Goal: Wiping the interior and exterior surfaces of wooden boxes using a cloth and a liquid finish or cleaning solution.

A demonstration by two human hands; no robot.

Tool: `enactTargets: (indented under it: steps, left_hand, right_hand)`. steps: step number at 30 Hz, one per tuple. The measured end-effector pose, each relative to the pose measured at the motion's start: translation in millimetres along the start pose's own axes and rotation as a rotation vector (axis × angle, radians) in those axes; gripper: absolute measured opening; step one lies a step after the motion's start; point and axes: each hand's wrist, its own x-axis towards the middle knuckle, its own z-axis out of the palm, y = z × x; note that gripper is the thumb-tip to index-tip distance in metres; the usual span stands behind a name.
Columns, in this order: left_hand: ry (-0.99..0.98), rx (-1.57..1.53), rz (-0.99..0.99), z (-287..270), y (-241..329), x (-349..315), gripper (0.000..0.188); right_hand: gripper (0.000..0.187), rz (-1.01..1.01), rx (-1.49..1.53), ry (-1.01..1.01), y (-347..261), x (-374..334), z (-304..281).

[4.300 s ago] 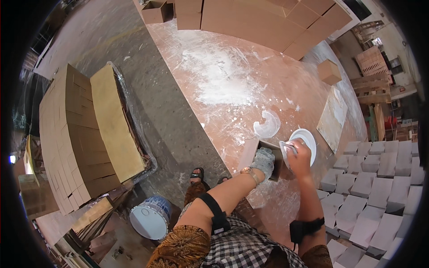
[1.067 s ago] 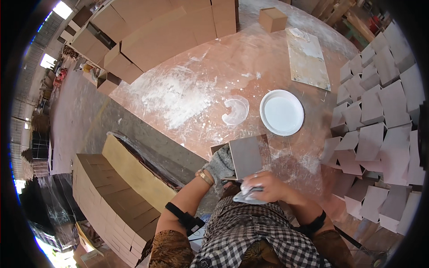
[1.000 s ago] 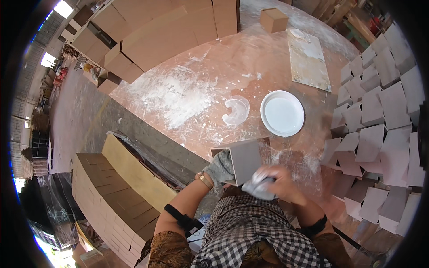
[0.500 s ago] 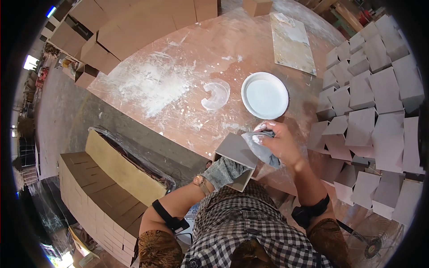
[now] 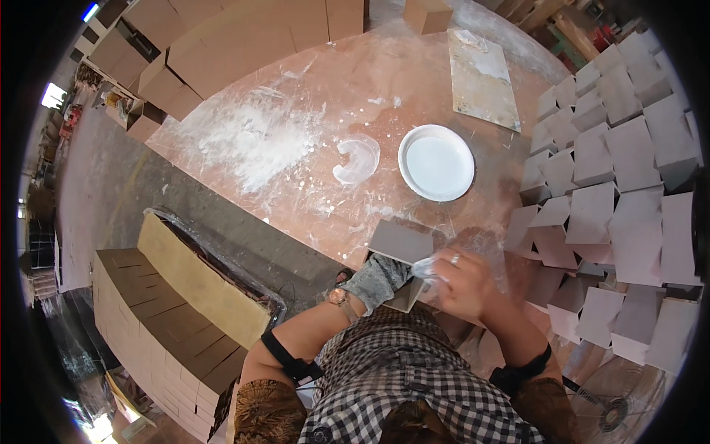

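Note:
A hollow, open-ended grey box [image 5: 401, 241] is held close to my body at the near edge of the table. My left hand [image 5: 377, 284], in a grey knit glove, reaches into its open end and holds it from within; the fingertips are hidden inside. My bare right hand [image 5: 467, 285], slightly blurred, has its fingers closed on a whitish-grey cloth [image 5: 425, 268] at the right edge of the box. Beyond the hands stands a round white dish [image 5: 435, 164] with pale, whitish contents. Left of it lies a translucent, crescent-shaped plastic piece [image 5: 362, 158].
Many grey-white boxes [image 5: 592, 211] stand stacked on the right. Brown boxes [image 5: 244, 44] line the far left, and more brown boxes [image 5: 159, 340] sit at the near left. A stained board [image 5: 484, 85] lies on the powder-smeared table [image 5: 325, 111]. A fan [image 5: 614, 411] is at lower right.
My right hand with the cloth has come down from beside the dish to the right edge of the box. The box has shifted slightly right with my left hand.

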Motion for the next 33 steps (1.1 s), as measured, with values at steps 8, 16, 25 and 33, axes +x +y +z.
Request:
enactTargets:
  steps: [8,16,25,33]
  left_hand:
    - [0.044,0.517,0.129,5.2,-7.7,16.2,0.036]
    - [-0.004,0.293,-0.139,3.8,-10.0,22.1,0.038]
    - [0.053,0.955,-0.055,-27.9,-1.5,19.3,0.058]
    - [0.214,0.332,-0.605,-59.0,-17.6,14.2,0.055]
  right_hand:
    - [0.014,0.067,0.055,0.531,4.0,27.1,0.1]
    - [0.015,0.147,-0.520,0.455,5.8,45.0,47.7]
    - [0.016,0.705,-0.010,0.772,39.9,-42.5,0.1]
    - [0.017,0.710,0.391,0.759,44.7,-50.4,25.5]
